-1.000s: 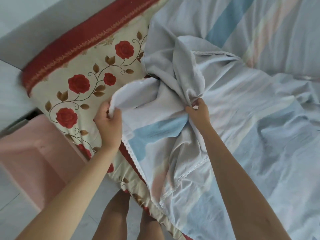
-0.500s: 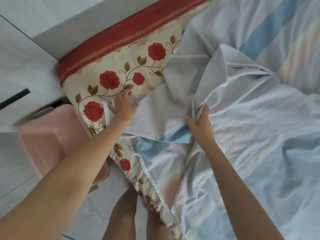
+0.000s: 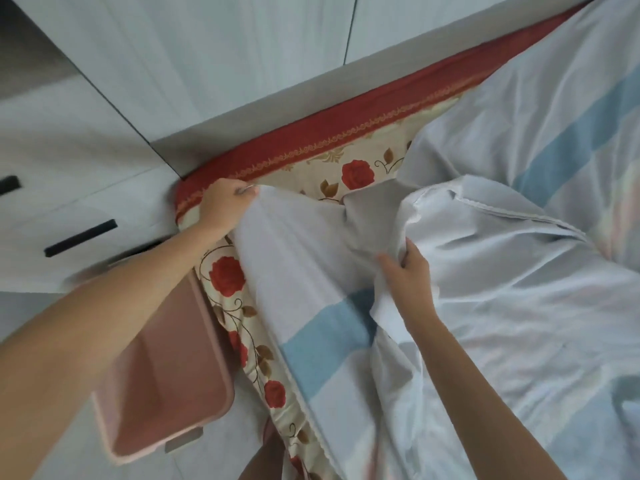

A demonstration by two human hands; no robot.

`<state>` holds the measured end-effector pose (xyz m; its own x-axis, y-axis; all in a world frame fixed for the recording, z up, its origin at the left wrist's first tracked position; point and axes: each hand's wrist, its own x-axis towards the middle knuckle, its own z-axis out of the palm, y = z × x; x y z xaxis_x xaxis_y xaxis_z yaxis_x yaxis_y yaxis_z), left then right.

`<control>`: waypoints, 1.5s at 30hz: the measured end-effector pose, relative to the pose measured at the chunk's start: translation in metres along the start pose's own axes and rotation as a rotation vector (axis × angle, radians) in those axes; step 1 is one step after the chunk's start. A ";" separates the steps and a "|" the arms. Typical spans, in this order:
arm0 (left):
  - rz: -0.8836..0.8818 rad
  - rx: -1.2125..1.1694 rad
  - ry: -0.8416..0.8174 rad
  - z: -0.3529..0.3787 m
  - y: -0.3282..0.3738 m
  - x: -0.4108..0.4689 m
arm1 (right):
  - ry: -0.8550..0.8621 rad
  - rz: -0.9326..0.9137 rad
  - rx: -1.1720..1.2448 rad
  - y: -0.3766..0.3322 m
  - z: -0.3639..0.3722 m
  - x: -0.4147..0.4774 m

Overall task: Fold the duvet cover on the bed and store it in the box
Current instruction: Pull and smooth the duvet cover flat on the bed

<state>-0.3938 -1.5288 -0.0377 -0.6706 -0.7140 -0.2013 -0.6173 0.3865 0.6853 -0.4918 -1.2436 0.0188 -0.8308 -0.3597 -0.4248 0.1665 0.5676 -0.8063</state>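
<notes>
- On bed [image 3: 349, 147], rose-print sheet: duvet cover [image 3: 485, 271] bunched, pale with blue stripes.
- left hand [image 3: 221, 206] pinches its corner at bed's far-left corner.
- right hand [image 3: 408, 275] clenches mid fold.
- pink box [image 3: 166, 375] on floor beside bed, open.

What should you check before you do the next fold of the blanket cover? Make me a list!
1. Left hand gripping a corner of the duvet cover: ok.
2. Right hand gripping a bunched edge: ok.
3. Cloth between the hands pulled flat: not ok, it is creased and bunched.
4. Rest of the cover spread smooth on the bed: not ok, wrinkled.
5. Pink box open beside the bed: ok.
6. Box empty inside: cannot tell, the left arm hides part.
</notes>
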 end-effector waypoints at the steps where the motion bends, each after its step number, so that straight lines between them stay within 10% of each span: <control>1: -0.084 0.019 -0.003 0.001 -0.010 0.001 | 0.040 0.011 -0.003 -0.003 0.010 0.005; 7: -0.310 0.069 0.042 0.016 -0.062 -0.020 | -0.364 0.218 -0.646 -0.007 0.051 0.024; 10: -0.232 0.058 0.105 0.023 -0.064 -0.024 | -0.091 -0.108 -1.098 -0.019 0.049 0.053; 14: -0.058 -0.095 0.226 0.024 -0.067 -0.033 | -0.021 -0.459 -0.990 -0.031 0.046 0.123; 19: 0.063 -0.092 0.246 0.021 -0.077 -0.051 | -0.318 -0.288 -1.126 -0.011 0.070 0.178; 25: 0.092 -0.039 0.238 0.015 -0.090 -0.036 | 0.047 -0.339 -0.731 -0.050 0.059 0.206; 37: 0.112 0.139 0.175 0.019 -0.096 0.029 | 0.124 -0.175 -0.720 -0.057 0.105 0.262; 45: -0.008 0.175 0.144 -0.006 -0.122 -0.001 | 0.022 -0.642 -0.834 0.002 0.142 0.141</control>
<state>-0.3154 -1.5790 -0.1165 -0.6076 -0.7885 -0.0953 -0.6924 0.4672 0.5498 -0.5336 -1.3983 -0.1013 -0.6443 -0.7648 -0.0034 -0.7200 0.6081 -0.3345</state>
